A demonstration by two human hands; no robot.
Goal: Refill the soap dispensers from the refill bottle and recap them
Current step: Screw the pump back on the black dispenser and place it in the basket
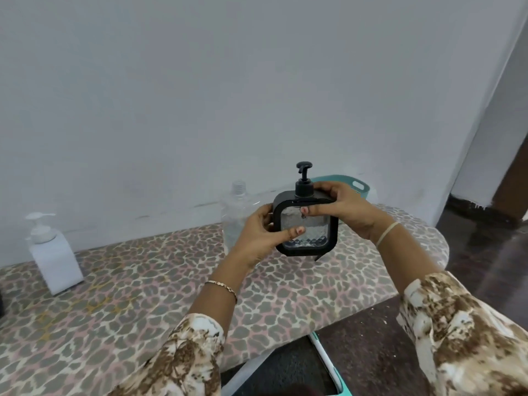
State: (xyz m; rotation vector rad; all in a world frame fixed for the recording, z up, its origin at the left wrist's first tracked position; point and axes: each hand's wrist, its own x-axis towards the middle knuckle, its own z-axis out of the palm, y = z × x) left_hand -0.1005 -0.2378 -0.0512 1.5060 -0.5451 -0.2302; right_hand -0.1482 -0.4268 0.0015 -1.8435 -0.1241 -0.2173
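I note, at far left, a white pump dispenser (54, 252) standing upright on the desk (143, 295), which is covered in a leopard-print cloth. Its pump head is fitted. It stands well apart from everything else.

Towards the centre, a clear refill bottle (238, 212) stands upright on the desk near the wall. Its threaded neck is bare, with no cap on it. The lower part of the bottle is hidden behind the left hand.

The left hand (263, 238) grips the left side of a black square dispenser (307, 224), with the thumb laid across the clear front panel. This dispenser is held in the air above the desk, slightly tilted, with its black pump head on top. I cannot tell the liquid level through the textured panel.

The right hand (340, 210) grips the dispenser's upper right corner, fingers curled over the top beside the pump collar and thumb on the front.

Behind that hand, a teal basket (360, 184) sits against the wall.
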